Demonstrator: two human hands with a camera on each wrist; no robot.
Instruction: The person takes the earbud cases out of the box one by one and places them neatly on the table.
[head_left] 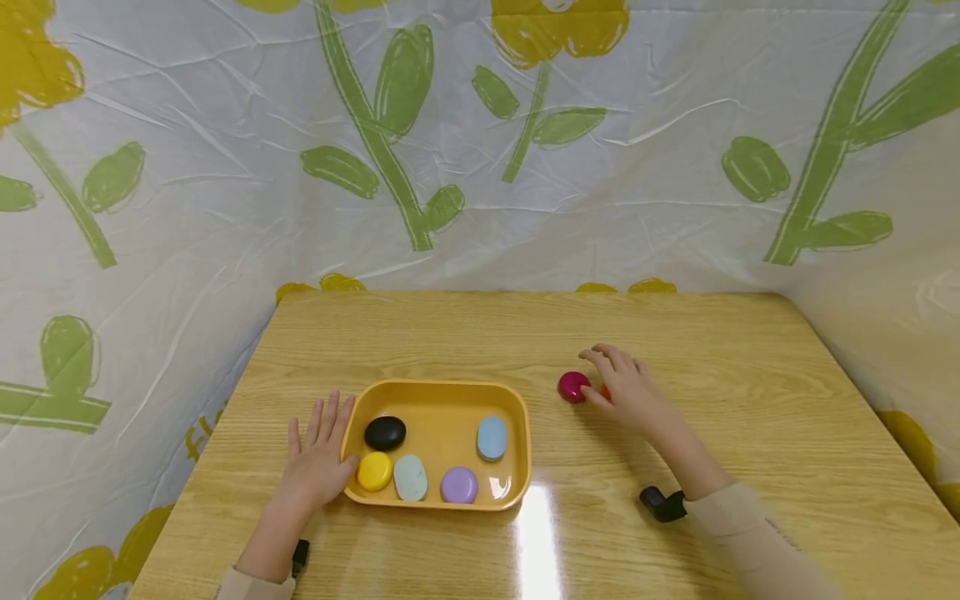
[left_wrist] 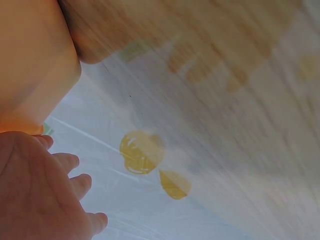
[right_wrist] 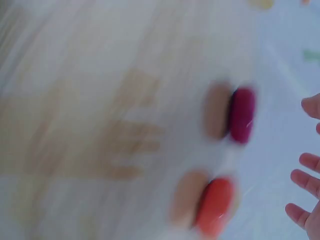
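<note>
My left hand (head_left: 318, 462) lies against the left side of a yellow-orange tray (head_left: 442, 427), fingers straight and spread, thumb at the rim. In the tray are smooth pebble-like pieces: a black oval one (head_left: 385, 433), a yellow round one (head_left: 375, 472), a pale speckled one (head_left: 410, 478), a purple one (head_left: 459, 485) and a light blue one (head_left: 492, 438). To the tray's right, my right hand (head_left: 633, 398) hovers with loosely bent fingers over an orange-red piece (right_wrist: 216, 206), mostly hidden in the head view. A magenta piece (head_left: 572, 386) lies by its thumb. The right wrist view shows the fingers apart from both pieces.
Everything stands on a wood-grain table (head_left: 675, 325). A white sheet (head_left: 637, 192) with yellow flowers and green leaves hangs behind and at both sides. Black wrist devices (head_left: 663, 504) show near both sleeves.
</note>
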